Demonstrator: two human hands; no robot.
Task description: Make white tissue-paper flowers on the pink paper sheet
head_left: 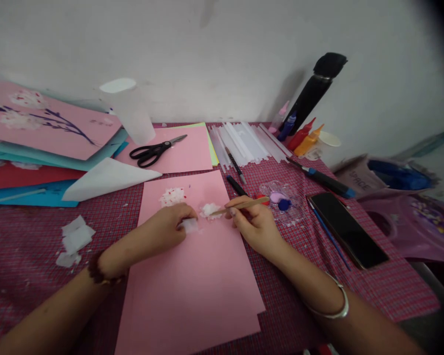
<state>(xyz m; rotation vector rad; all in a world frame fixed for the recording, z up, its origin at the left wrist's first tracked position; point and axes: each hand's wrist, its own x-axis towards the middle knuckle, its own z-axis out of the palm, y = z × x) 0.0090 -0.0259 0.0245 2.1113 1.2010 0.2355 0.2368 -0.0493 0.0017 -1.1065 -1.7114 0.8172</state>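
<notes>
Pink paper sheets (192,286): lay stacked on the red checked tablecloth (403,291), in front of the person, beneath both hands.
White tissue flower (208,210): sat on the top sheet's upper part, between the hands, right of a red-dotted tissue flower (172,196).
Left hand (168,226): entered from lower left, back of the hand upward, wrist low over the sheet's left edge.
Left fingers: curled inward, thumb near the index finger, with only a small gap; a white tissue piece (190,226) showed at the tips, but whether it was gripped could not be determined.
Right hand (258,227): entered from lower right, forearm angled up and leftward, hand over the sheet's right edge.
Right fingers: closed in a pen-type grip on a flat wooden stick (246,204).
Stick orientation: slanted down to the left, tip at the white tissue flower.
Flower-shaped palette (298,214): stood just beyond the right hand, holding lilac and dark blue paint.
Tissue squares (77,239): lay left of the sheets, beyond the left forearm.
</notes>
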